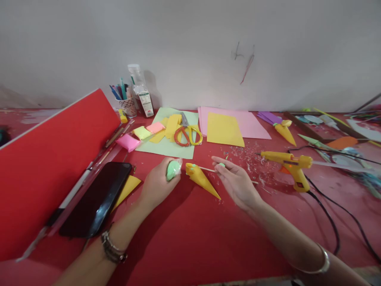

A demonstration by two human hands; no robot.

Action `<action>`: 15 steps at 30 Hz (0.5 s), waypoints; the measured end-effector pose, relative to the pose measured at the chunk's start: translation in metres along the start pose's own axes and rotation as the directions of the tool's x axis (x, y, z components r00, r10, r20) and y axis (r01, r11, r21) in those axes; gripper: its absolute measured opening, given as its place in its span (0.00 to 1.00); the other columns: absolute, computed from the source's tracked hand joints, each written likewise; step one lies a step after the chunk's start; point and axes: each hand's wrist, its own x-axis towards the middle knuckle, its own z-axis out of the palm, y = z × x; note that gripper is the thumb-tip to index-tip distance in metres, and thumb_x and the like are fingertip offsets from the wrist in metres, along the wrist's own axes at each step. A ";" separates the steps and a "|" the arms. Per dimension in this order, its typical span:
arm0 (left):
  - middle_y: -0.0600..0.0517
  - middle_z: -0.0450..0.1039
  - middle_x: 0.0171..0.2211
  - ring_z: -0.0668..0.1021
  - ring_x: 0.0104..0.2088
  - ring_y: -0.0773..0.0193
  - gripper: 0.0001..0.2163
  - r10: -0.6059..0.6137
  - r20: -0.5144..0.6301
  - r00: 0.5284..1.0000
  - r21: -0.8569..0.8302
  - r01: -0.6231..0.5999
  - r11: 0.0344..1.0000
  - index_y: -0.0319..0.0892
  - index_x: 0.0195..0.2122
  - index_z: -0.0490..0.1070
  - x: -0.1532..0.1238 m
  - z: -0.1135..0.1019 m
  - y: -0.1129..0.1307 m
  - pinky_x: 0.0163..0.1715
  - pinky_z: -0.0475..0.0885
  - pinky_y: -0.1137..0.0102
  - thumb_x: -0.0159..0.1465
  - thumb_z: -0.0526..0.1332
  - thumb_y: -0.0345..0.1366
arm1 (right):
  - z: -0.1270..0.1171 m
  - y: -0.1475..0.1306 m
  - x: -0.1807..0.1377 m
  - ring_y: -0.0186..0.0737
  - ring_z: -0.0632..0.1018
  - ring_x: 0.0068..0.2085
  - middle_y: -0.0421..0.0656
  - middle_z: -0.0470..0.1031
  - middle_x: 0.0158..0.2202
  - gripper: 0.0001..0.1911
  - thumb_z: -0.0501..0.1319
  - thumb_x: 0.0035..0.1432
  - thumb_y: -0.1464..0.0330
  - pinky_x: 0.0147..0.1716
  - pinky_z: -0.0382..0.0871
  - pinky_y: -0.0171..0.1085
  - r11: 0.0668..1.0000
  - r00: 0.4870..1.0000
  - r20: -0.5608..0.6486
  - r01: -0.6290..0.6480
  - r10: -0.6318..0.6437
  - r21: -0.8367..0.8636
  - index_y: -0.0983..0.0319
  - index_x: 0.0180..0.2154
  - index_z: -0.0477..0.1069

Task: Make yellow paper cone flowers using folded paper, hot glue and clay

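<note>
My left hand (157,180) is closed around a small clear packet of mint-green modelling clay (173,170). My right hand (236,180) pinches a thin wooden stick (206,169), and a dab of green clay (221,164) shows at its fingertips. Between my hands a yellow paper cone (205,185) lies on the red table, its tip toward me. Green bits sit on the cone's wide, folded end, and the stick's left end is by it; whether they touch I cannot tell.
A yellow glue gun (293,165) with black cords lies at the right. A dark phone (97,198) and a leaning red board (59,159) are at the left. Scissors (188,135), coloured clay packets (128,142) and a yellow sheet (224,130) lie behind my hands, near a bottle (144,97).
</note>
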 end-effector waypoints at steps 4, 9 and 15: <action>0.55 0.69 0.26 0.72 0.27 0.64 0.08 0.011 -0.002 1.000 -0.003 -0.011 1.000 0.42 0.34 0.64 0.001 0.000 0.000 0.25 0.63 0.73 0.53 0.54 0.37 | -0.003 0.003 0.003 0.31 0.70 0.33 0.39 0.73 0.30 0.10 0.65 0.37 0.66 0.42 0.63 0.35 1.000 1.000 0.030 0.009 -0.009 0.011 0.60 0.28 0.75; 0.54 0.69 0.26 0.72 0.27 0.64 0.08 0.014 -0.008 1.000 -0.003 -0.014 1.000 0.43 0.34 0.63 -0.001 -0.001 -0.001 0.25 0.63 0.73 0.53 0.53 0.38 | -0.004 0.005 0.004 0.31 0.70 0.33 0.38 0.73 0.28 0.10 0.64 0.38 0.69 0.39 0.63 0.34 0.999 0.997 0.065 0.047 -0.045 -0.017 0.59 0.29 0.74; 0.54 0.69 0.25 0.72 0.27 0.63 0.08 0.007 -0.005 1.000 0.016 -0.007 1.000 0.43 0.34 0.63 -0.001 -0.001 -0.001 0.24 0.63 0.73 0.53 0.53 0.38 | -0.005 0.002 0.001 0.27 0.66 0.21 0.35 0.69 0.19 0.10 0.64 0.39 0.66 0.25 0.61 0.32 0.990 0.992 0.108 0.077 -0.065 -0.114 0.61 0.28 0.73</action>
